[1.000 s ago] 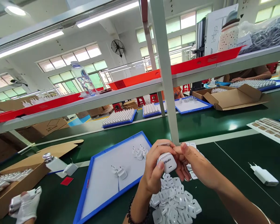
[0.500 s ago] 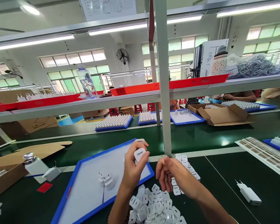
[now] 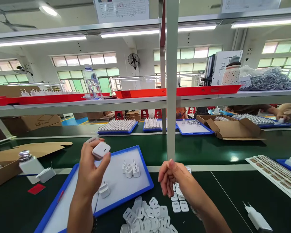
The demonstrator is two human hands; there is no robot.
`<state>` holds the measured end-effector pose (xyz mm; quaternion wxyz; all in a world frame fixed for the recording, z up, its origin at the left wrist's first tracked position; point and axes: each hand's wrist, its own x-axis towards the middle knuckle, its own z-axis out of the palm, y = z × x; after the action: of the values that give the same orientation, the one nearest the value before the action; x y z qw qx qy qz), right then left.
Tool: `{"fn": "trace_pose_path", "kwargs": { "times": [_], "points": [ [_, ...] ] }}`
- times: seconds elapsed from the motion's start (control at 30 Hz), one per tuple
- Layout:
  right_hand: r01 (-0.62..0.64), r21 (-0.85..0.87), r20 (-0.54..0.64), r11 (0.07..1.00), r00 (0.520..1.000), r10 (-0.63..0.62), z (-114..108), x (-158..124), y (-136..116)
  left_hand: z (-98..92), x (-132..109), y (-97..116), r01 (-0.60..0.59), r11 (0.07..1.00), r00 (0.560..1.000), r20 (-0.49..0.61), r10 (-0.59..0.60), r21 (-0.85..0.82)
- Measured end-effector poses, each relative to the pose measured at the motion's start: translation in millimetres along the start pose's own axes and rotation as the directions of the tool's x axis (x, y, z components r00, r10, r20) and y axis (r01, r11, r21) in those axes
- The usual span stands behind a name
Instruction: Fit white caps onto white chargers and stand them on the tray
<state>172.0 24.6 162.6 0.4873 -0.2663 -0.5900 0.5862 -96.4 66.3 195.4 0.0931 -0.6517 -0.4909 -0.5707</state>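
My left hand (image 3: 91,171) is raised over the blue-rimmed tray (image 3: 135,194), pinching a white charger cover (image 3: 102,149) with a small slot in its face. Another white piece (image 3: 93,139) shows behind its fingers. On the tray stand several white plug chargers (image 3: 129,170), prongs up. My right hand (image 3: 176,178) is loosely closed, fingers curled inward; whatever they may hold is hidden. Behind and below it lie white covers in rows (image 3: 180,206), partly covered by the hand. A heap of loose white covers (image 3: 147,216) is at the front, between my forearms.
A single plug charger (image 3: 257,218) lies at the right. At the left are a pump bottle (image 3: 31,165), a red card (image 3: 36,188) and a cardboard box (image 3: 5,174). An upright post (image 3: 171,97) and a shelf (image 3: 135,104) stand ahead; a co-worker's hand (image 3: 282,116) shows beyond.
My left hand has moved left with the charger cover, which now shows its slotted face. Plug chargers on the tray's far part have come into view. My right hand stays curled.
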Motion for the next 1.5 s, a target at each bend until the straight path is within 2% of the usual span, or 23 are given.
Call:
{"fn": "trace_pose_path", "kwargs": {
  "times": [0.07, 0.13, 0.2, 0.27, 0.4, 0.53, 0.6, 0.67, 0.73, 0.8, 0.87, 0.93, 1.03, 1.07, 1.13, 1.2, 1.27, 1.33, 1.43, 1.5],
  "points": [
    [0.019, 0.000, -0.008, 1.000, 1.000, -0.019, -5, -2, -1, -1.2, 0, -6, -0.007, 0.991, 0.985, 0.172, -0.016, 0.134],
    [0.035, -0.017, -0.032, 0.999, 0.999, -0.036, -10, -6, -4, 0.7, 1, -13, 0.009, 0.971, 0.945, 0.315, -0.086, 0.240],
    [0.043, -0.046, -0.074, 0.998, 0.996, -0.047, -13, -10, -6, 5.3, 2, -20, 0.022, 0.920, 0.892, 0.408, -0.195, 0.391],
    [0.042, -0.083, -0.101, 0.996, 0.994, -0.050, -14, -14, -9, 11.4, 3, -28, 0.003, 0.836, 0.811, 0.488, -0.323, 0.549],
    [0.035, -0.157, -0.134, 0.987, 0.989, -0.057, -15, -22, -13, 27.8, -1, -48, 0.003, 0.735, 0.645, 0.560, -0.520, 0.679],
    [0.057, -0.204, -0.125, 0.977, 0.989, -0.084, -16, -28, -14, 52.1, -11, -65, -0.008, 0.647, 0.404, 0.594, -0.695, 0.762],
    [0.071, -0.216, -0.121, 0.974, 0.988, -0.098, -15, -29, -14, 65.6, -18, -69, -0.019, 0.621, 0.303, 0.596, -0.744, 0.784],
    [0.079, -0.226, -0.118, 0.971, 0.987, -0.107, -12, -29, -14, 77.5, -25, -70, -0.022, 0.614, 0.235, 0.601, -0.764, 0.789],
    [0.078, -0.236, -0.114, 0.969, 0.988, -0.107, -9, -28, -13, 85.5, -31, -70, -0.010, 0.620, 0.209, 0.608, -0.766, 0.785],
    [0.071, -0.248, -0.106, 0.966, 0.989, -0.100, -6, -27, -12, 87.6, -33, -69, 0.013, 0.632, 0.225, 0.613, -0.757, 0.775],
    [0.062, -0.260, -0.092, 0.964, 0.992, -0.089, -5, -26, -11, 83.4, -31, -64, 0.038, 0.653, 0.284, 0.619, -0.732, 0.756],
    [0.059, -0.265, -0.079, 0.962, 0.993, -0.083, -6, -25, -10, 73.9, -26, -55, 0.051, 0.696, 0.393, 0.627, -0.673, 0.716],
    [0.068, -0.256, -0.085, 0.964, 0.992, -0.093, -8, -25, -9, 57.9, -16, -31, 0.036, 0.807, 0.620, 0.620, -0.481, 0.589],
    [0.073, -0.250, -0.098, 0.965, 0.990, -0.100, -9, -25, -9, 54.1, -14, -20, 0.016, 0.847, 0.687, 0.610, -0.396, 0.532],
    [0.081, -0.237, -0.129, 0.968, 0.985, -0.114, -9, -24, -9, 50.6, -15, 1, -0.036, 0.935, 0.787, 0.587, -0.191, 0.352],
    [0.082, -0.231, -0.141, 0.969, 0.983, -0.117, -8, -23, -8, 52.1, -20, 19, -0.122, 0.992, 0.854, 0.510, 0.103, 0.004],
    [0.084, -0.227, -0.139, 0.970, 0.983, -0.118, -7, -20, -8, 56.5, -28, 33, -0.228, 0.920, 0.868, 0.362, 0.340, -0.318],
    [0.092, -0.218, -0.142, 0.972, 0.982, -0.125, -7, -18, -8, 61.1, -35, 44, -0.290, 0.837, 0.850, 0.278, 0.448, -0.465],
    [0.112, -0.205, -0.149, 0.972, 0.978, -0.144, -7, -15, -7, 65.9, -43, 56, -0.263, 0.767, 0.835, 0.260, 0.485, -0.585],
    [0.124, -0.199, -0.146, 0.972, 0.977, -0.155, -7, -14, -7, 67.5, -47, 62, -0.144, 0.715, 0.847, 0.289, 0.447, -0.684]
  ]
}}
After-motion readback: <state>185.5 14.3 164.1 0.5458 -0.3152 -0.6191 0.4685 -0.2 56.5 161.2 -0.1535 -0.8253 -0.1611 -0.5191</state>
